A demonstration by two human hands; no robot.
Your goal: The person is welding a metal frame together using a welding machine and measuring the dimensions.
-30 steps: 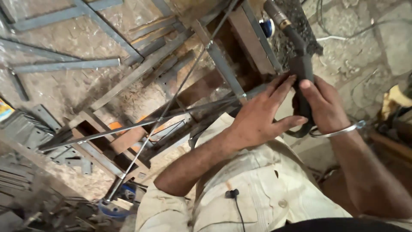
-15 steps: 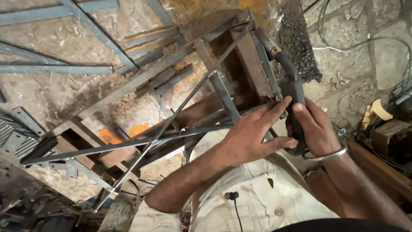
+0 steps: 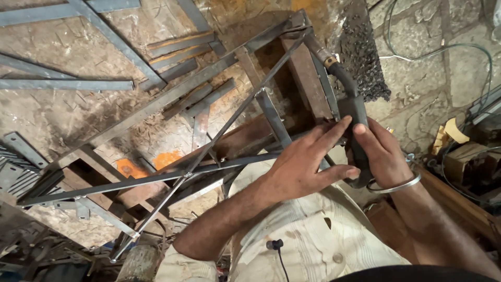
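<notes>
Hands meet at the right end of a welded metal frame (image 3: 209, 156), seen from our head camera looking straight down. Our right hand (image 3: 383, 154) is wrapped tight around the black handle of a welding torch (image 3: 355, 120), fingers curled and thumb pressing its near side; a silver bangle (image 3: 394, 186) sits on that wrist. The torch's handle stands roughly upright in the picture, its neck bending up and left toward the frame's top corner, where a brass-coloured collar shows. Our left hand (image 3: 305, 162) lies just beside the right, fingers stretched out and close together, the fingertips reaching the torch handle and the thumb extended below toward it; it seems to steady the torch, though we cannot tell whether the palm rests on the frame bar beneath. The frame is built of flat grey bars and thin rods crossing on a diagonal, lying over a rusty brown channel. Loose steel strips (image 3: 177, 55) lie on the stone floor (image 3: 62, 120) up and left, well apart from the hands. A dark patch of metal mesh (image 3: 362, 57) lies just above the torch. Cables (image 3: 443, 52) trail across the floor at right. Our light striped shirt (image 3: 302, 245) fills the lower centre.
</notes>
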